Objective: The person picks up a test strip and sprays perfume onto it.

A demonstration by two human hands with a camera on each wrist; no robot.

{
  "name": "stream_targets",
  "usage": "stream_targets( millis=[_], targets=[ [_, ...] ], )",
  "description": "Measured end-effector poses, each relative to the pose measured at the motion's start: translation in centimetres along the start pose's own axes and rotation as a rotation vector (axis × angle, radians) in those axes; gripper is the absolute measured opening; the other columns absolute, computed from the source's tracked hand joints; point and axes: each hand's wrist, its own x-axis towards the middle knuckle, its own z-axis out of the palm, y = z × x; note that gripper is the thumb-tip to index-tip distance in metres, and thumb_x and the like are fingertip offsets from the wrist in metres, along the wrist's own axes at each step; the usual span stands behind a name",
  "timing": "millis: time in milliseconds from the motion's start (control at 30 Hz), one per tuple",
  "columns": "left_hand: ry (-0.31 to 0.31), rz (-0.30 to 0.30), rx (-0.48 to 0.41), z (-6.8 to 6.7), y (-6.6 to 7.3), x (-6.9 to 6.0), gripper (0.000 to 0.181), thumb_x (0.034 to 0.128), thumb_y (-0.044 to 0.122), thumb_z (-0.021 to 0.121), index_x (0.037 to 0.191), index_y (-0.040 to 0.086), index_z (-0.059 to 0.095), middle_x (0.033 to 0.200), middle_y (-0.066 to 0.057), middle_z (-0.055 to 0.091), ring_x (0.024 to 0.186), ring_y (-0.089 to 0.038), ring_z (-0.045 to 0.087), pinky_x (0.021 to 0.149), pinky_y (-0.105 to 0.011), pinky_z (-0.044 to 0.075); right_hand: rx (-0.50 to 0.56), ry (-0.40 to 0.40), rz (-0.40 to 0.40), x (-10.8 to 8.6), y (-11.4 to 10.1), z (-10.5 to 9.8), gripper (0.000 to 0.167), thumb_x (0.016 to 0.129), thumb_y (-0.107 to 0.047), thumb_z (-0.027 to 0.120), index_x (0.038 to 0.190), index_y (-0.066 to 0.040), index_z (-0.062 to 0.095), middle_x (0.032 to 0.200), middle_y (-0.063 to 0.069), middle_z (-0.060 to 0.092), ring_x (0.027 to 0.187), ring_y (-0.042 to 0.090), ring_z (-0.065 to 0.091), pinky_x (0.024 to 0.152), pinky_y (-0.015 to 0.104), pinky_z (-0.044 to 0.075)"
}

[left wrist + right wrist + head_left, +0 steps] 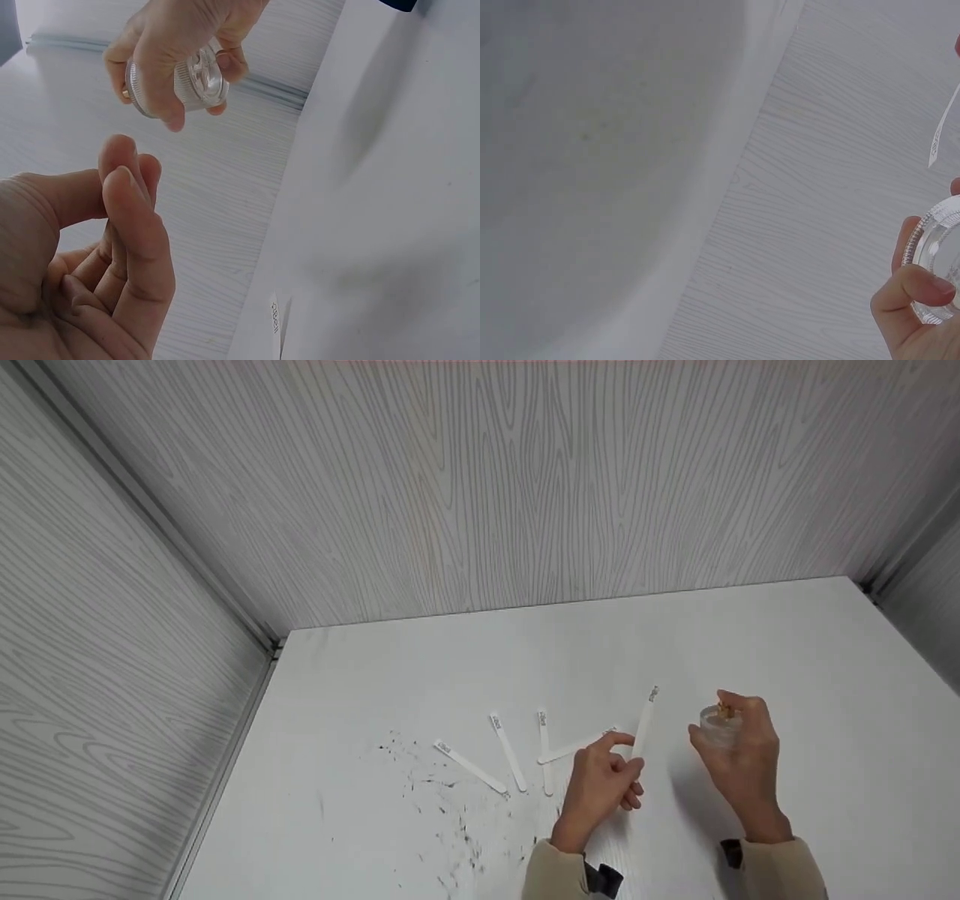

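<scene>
My left hand [600, 780] pinches a white paper test strip [643, 726] between thumb and fingers, its printed end pointing up and away. In the left wrist view that hand [112, 255] hides the strip it holds. To the right, my right hand [746, 757] grips a small clear perfume bottle [718, 729] with a gold-coloured top, a finger over that top. The ribbed side of the bottle [187, 82] shows in the left wrist view. The printed strip end [936, 142] is apart from the bottle [926, 251] in the right wrist view.
Several more white strips lie left of my left hand, among them one slanting strip [471, 766] and one crossing another [574, 747]. Dark specks and smudges [465, 840] mark the white table [360, 675]. Grey wood-grain panels [480, 487] stand behind and beside it.
</scene>
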Motion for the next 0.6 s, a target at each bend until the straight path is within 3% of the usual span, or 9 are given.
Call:
stream_targets(
  millis=[333, 600],
  targets=[
    [-0.011, 0.02, -0.016, -0.12, -0.31, 0.24, 0.027, 0.0948, 0.001, 0.066, 0.122, 0.001, 0.065, 0.055, 0.0, 0.061, 0.04, -0.004, 0.055, 0.042, -0.021, 0.051, 0.005, 0.017, -0.018, 0.0, -0.02, -0.05, 0.057, 0.066, 0.023, 0.076, 0.118, 0.01, 0.058, 0.106, 0.028, 0.06, 0.099, 0.009, 0.05, 0.084, 0.015, 0.035],
    [-0.022, 0.024, -0.016, -0.28, -0.38, 0.29, 0.026, 0.0949, 0.0, 0.066, 0.121, 0.001, 0.064, 0.055, 0.0, 0.061, 0.041, -0.004, 0.056, 0.043, -0.022, 0.052, -0.008, 0.038, -0.065, -0.09, 0.03, 0.01, 0.056, 0.064, 0.024, 0.076, 0.115, 0.012, 0.057, 0.104, 0.028, 0.06, 0.094, 0.024, 0.055, 0.087, 0.013, 0.035]
  ],
)
